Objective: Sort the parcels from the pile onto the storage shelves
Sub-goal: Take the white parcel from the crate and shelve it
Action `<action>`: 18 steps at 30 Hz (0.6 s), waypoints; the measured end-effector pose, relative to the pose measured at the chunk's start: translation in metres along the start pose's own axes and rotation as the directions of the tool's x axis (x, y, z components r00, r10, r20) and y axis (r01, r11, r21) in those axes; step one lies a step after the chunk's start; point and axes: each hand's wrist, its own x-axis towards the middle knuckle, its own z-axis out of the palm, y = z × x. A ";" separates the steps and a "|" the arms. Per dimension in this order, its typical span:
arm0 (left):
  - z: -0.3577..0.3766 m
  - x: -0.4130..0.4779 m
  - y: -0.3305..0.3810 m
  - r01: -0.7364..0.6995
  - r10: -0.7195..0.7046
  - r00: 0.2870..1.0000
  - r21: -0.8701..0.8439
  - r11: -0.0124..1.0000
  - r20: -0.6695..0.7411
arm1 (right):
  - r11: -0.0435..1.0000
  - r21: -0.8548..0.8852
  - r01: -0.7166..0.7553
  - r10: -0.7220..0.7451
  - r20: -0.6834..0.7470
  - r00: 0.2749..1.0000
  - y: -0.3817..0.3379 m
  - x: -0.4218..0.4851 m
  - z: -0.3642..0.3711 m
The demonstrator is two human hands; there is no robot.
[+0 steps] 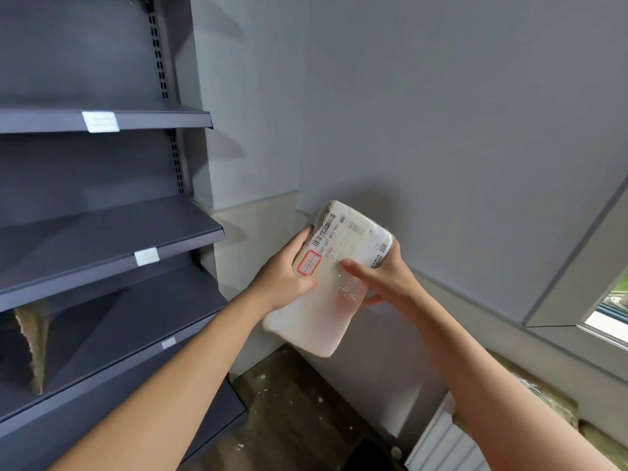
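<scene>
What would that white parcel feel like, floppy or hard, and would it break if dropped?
Probably soft and a bit floppy: the white parcel has rounded, puffy corners. Likely light, since the left hand and right hand hold it up by its edges. It would probably not break, though what is inside cannot be seen.
</scene>
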 end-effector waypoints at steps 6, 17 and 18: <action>-0.004 -0.005 0.013 0.010 -0.009 1.000 0.041 0.999 -0.019 | 0.990 0.142 0.005 -0.011 0.040 0.999 0.000 -0.009 -0.009; -0.006 -0.009 0.027 0.019 0.050 0.970 0.281 0.960 -0.239 | 0.945 0.318 0.069 -0.049 -0.070 0.996 -0.004 -0.016 -0.001; -0.006 -0.011 0.028 0.053 0.018 0.968 0.275 0.960 -0.251 | 0.942 0.327 0.074 -0.054 -0.070 0.996 -0.005 -0.016 0.001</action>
